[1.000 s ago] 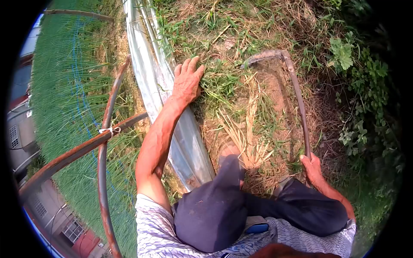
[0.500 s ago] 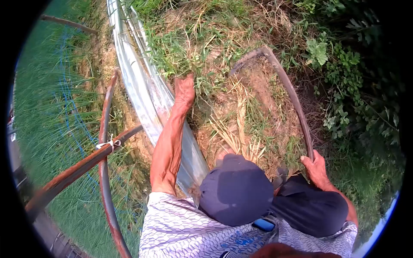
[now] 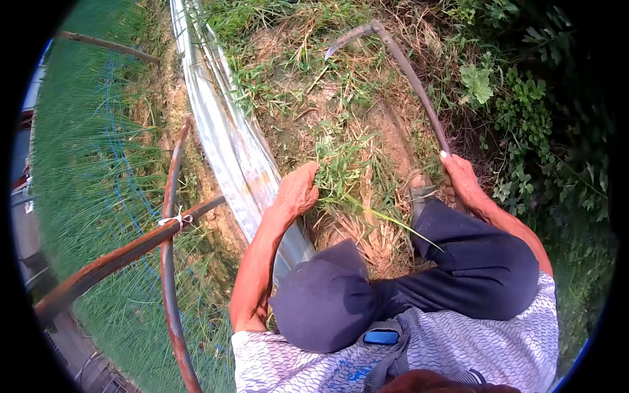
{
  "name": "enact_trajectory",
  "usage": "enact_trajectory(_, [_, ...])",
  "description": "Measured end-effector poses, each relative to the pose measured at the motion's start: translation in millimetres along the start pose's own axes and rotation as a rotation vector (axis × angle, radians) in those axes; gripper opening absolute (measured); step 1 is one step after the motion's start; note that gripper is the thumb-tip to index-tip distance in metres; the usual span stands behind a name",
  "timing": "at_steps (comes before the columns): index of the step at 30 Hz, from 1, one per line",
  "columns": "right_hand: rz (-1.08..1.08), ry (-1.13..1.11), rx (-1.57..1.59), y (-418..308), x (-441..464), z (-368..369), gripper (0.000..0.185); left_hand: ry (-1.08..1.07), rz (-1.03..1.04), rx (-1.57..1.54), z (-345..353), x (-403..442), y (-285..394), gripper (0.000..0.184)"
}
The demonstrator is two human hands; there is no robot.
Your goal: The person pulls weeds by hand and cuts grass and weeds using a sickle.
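Observation:
My left hand is closed around a bunch of green grass, and its blades spread to the right over the soil. One long yellow-green blade reaches to my trouser leg. On the other side, my right hand grips the lower end of a sickle with a long, curved wooden handle. The sickle's hooked blade points left, over the weedy ground ahead and apart from the grass in my left hand.
Clear plastic sheeting runs along the left side of the strip. Beyond it, wooden poles cross and are tied with white cord, beside dense green shoots and blue netting. Leafy bushes line the right. My bent knees are close below.
My left hand has come back toward my body with the grass. My right hand and the sickle have moved forward, the blade also to the left. My knees have shifted.

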State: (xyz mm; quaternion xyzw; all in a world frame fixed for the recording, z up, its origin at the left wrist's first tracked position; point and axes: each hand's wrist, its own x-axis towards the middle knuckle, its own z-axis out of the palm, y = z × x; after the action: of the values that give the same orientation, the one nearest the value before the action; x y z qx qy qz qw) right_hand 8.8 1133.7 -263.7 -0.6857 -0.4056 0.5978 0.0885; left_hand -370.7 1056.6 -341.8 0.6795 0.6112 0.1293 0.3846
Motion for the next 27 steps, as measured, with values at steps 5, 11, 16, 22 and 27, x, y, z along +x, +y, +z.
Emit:
enact_trajectory(5, [0.010, -0.053, 0.024, 39, 85, -4, 0.044, 0.029, -0.101, -0.096, 0, -20, 24, 0.020])
enact_trajectory(11, [-0.096, 0.008, -0.282, 134, 143, -13, 0.057, -0.177, -0.251, -0.026, 21, -11, 47, 0.020])
enact_trajectory(16, [-0.001, -0.135, -0.086, 114, 149, -10, 0.052, -0.337, -0.285, -0.049, 27, 14, 97, 0.026])
enact_trajectory(22, [-0.160, -0.169, -0.140, 115, 169, -15, 0.048, -0.413, -0.224, -0.209, -17, 22, 175, 0.028])
enact_trajectory(27, [-0.257, -0.093, -0.257, 215, 133, -45, 0.048, -0.396, -0.265, -0.074, -72, 48, 214, 0.035])
